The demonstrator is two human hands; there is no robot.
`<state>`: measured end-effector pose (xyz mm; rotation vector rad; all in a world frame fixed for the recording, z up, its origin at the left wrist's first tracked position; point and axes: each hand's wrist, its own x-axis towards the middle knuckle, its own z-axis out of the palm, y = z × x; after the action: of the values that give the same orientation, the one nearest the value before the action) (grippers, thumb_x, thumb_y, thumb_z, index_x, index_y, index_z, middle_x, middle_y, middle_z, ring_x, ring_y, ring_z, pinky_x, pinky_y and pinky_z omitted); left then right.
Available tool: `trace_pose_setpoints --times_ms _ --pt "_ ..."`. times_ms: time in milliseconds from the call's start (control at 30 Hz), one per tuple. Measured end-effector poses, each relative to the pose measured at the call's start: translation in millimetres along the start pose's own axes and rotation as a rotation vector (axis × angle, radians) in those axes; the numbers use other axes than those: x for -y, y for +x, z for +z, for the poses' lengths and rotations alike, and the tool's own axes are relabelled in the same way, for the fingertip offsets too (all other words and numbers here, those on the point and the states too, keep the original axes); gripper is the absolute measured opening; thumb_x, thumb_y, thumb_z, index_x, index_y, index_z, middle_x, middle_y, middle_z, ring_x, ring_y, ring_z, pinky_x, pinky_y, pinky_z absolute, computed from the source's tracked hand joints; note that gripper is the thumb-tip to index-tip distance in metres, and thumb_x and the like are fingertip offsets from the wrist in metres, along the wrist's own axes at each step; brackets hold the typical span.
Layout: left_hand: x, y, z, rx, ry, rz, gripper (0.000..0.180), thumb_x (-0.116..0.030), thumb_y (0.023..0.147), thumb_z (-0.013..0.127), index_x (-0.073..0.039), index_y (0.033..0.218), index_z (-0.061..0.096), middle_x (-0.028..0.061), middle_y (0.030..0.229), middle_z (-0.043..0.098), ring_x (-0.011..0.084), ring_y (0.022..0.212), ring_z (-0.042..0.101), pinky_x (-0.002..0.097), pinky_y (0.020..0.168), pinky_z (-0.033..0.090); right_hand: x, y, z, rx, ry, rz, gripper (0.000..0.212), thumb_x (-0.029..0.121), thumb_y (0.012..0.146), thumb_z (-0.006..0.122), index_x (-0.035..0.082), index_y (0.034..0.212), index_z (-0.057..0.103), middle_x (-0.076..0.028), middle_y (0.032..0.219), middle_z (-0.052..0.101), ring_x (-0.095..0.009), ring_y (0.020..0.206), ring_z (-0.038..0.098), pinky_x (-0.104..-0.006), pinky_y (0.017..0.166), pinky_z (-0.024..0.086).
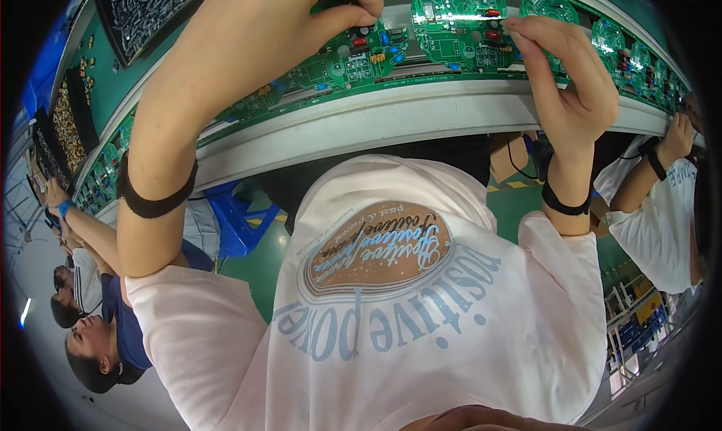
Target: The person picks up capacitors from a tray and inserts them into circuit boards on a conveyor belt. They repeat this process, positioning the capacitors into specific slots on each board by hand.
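My left hand is closed in a pinch over a green circuit board. Its fingertips are beside a small black round component on that board, and whatever they hold is hidden. Another green circuit board, rounded in outline, lies just to the right. At its right edge my right hand also pinches, thumb against forefinger, close to the red components; anything between the fingertips is too small to make out. Blue, red and black parts stand on both boards. Each wrist wears a black band.
A pale rail runs along the near side of the row of boards. More boards continue rightward. At upper left are a black tray of small dark parts and a bin of yellowish parts. Co-workers sit on both sides, one arm at right.
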<state>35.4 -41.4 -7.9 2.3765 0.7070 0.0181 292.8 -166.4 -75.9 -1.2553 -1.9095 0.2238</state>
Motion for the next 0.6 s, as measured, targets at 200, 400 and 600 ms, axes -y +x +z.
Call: trace_pose_setpoints --times_ms 200,400,600 --pt "-1.2 -0.8 1.6 -0.023 -0.028 0.005 0.011 0.000 0.082 0.077 -0.001 0.092 0.073 0.0127 0.094 0.073 0.0312 0.089 0.070 0.0386 0.079 0.057 2.2 -0.1 0.6 -0.007 -0.004 0.030 0.018 -0.016 0.084 0.071 -0.007 0.100 0.073 -0.015 0.097 0.076 -0.022 0.088 0.072 -0.0282 0.077 0.055" --pt "0.1 -1.0 4.3 -0.044 -0.022 0.033 0.012 -0.001 0.082 0.077 -0.001 0.094 0.073 0.0123 0.094 0.072 0.0312 0.089 0.069 0.0388 0.079 0.057 0.8 -0.3 1.9 -0.017 -0.015 0.018 0.018 -0.015 0.085 0.072 -0.007 0.101 0.073 -0.015 0.098 0.077 -0.022 0.087 0.072 -0.0279 0.078 0.055" --pt "1.1 -0.8 5.7 -0.054 -0.014 0.054 0.012 -0.001 0.082 0.077 -0.002 0.094 0.073 0.0120 0.094 0.072 0.0312 0.090 0.069 0.0390 0.079 0.056 1.8 0.3 1.4 -0.024 -0.028 0.036 0.017 -0.015 0.085 0.071 -0.008 0.101 0.073 -0.014 0.098 0.077 -0.021 0.088 0.072 -0.0271 0.077 0.054"
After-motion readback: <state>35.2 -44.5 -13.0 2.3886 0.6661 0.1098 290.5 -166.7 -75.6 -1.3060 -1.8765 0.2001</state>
